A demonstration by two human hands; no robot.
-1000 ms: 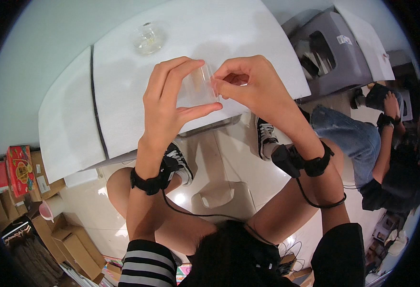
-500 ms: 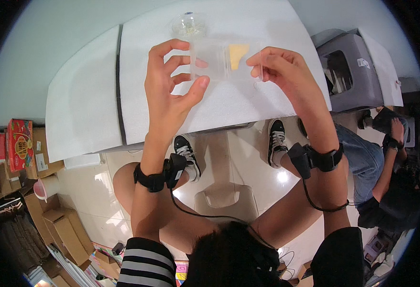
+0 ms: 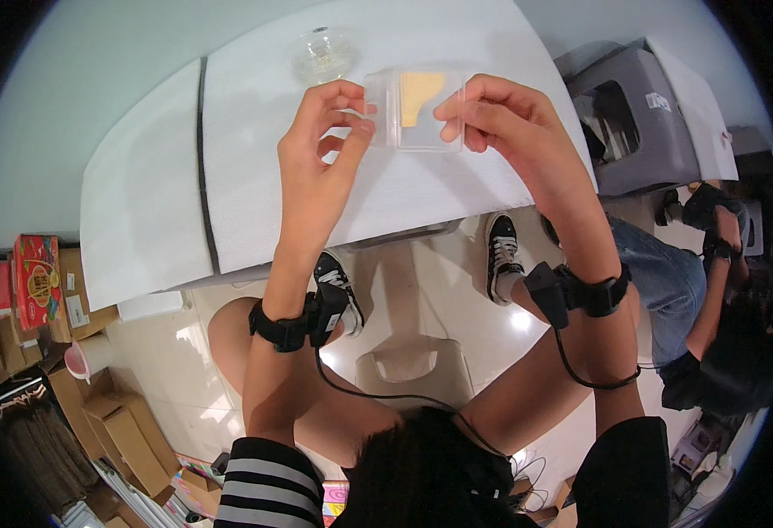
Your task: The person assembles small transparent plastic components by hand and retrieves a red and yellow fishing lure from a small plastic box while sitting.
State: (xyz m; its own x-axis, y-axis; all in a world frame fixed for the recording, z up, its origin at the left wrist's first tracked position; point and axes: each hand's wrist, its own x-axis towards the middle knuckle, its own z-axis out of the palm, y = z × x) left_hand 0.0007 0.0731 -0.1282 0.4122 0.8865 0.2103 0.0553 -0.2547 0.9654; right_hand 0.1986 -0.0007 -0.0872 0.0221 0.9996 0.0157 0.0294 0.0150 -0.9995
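Over the white table, both hands hold up a flat, clear plastic case [image 3: 435,139]. It looks hinged, with a narrower clear flap on its left side. A yellow piece [image 3: 416,99] with a curved edge shows in its right part; whether it is a label or a loose sheet I cannot tell. My left hand [image 3: 320,163] pinches the flap's left edge between thumb and fingers. My right hand [image 3: 514,121] grips the right edge, its fingertips overlapping the yellow piece's side. Just beyond my left hand stands a clear round tub [image 3: 323,58] with small pale contents.
The white table [image 3: 254,167] has a dark seam on its left. A grey bin [image 3: 646,123] stands right of it. Cardboard boxes [image 3: 127,440] and a red box [image 3: 37,282] lie at left. Another person's jeans-clad leg [image 3: 659,290] is at right. A cable [image 3: 377,396] links my wrist straps.
The case's left flap looks narrower, folded toward the right part. My left hand has come nearer my right, its fingers closing more. The view has shifted slightly.
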